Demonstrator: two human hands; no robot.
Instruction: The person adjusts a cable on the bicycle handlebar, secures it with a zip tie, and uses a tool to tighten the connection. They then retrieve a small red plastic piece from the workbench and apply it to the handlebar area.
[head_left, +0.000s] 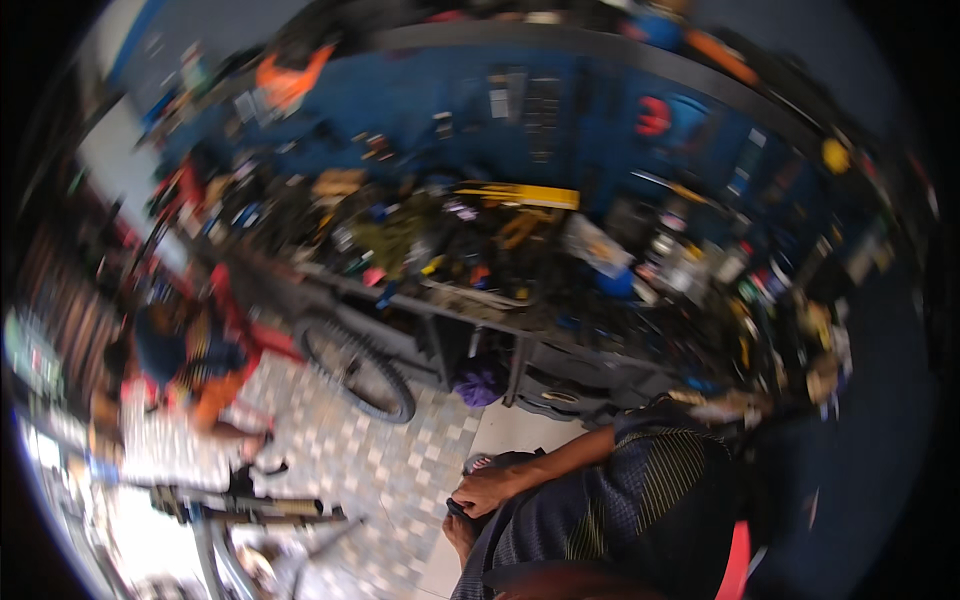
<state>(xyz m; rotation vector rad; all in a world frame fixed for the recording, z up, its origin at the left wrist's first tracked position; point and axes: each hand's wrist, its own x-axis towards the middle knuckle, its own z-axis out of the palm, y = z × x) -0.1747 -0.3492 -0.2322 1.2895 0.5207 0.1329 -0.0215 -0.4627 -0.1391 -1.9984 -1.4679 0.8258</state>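
My right hand [484, 493] reaches in from the right along a bare forearm and closes around a small black thing [457, 509] in front of my body. My left hand [459, 538] is just below, mostly hidden behind the right hand and my dark, yellow-striped shirt. Its fingers seem to curl around the same black thing. Blur keeps me from telling what kind of thing it is. Both hands are low, above the floor and apart from the workbench [470, 300].
Tools and bottles clutter the workbench under a blue tool wall [400, 85]. A bicycle wheel [357, 372] leans against the bench, near a purple bundle [481, 381]. A bicycle handlebar [265, 508] stands at lower left. Behind it, another person [195, 350] in orange shorts bends over.
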